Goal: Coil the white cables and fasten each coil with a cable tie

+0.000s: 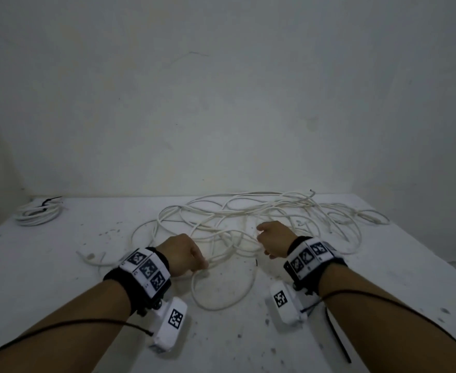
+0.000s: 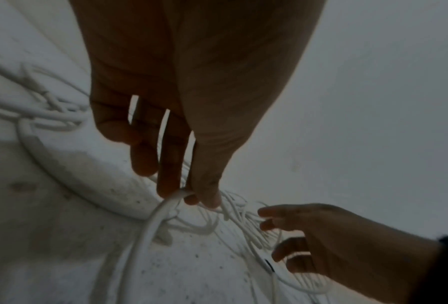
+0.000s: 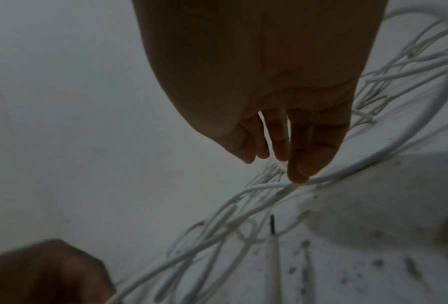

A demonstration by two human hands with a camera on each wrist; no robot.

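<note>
A long white cable (image 1: 248, 219) lies in a loose tangle across the middle of the white table (image 1: 60, 278). My left hand (image 1: 204, 266) pinches one strand of it near the front of the tangle; in the left wrist view the thumb and a finger close on that strand (image 2: 183, 193). My right hand (image 1: 261, 238) hovers over the tangle with relaxed, nearly straight fingers. One fingertip (image 3: 299, 178) touches a strand and holds nothing. A finished coil (image 1: 38, 214) bound with a black tie lies at the far left corner.
A black cable tie (image 1: 337, 337) lies on the table under my right forearm. A short black tip (image 1: 256, 262) shows on a cable end between my hands. A bare wall (image 1: 221, 103) stands right behind the table. The tabletop is speckled with dark spots.
</note>
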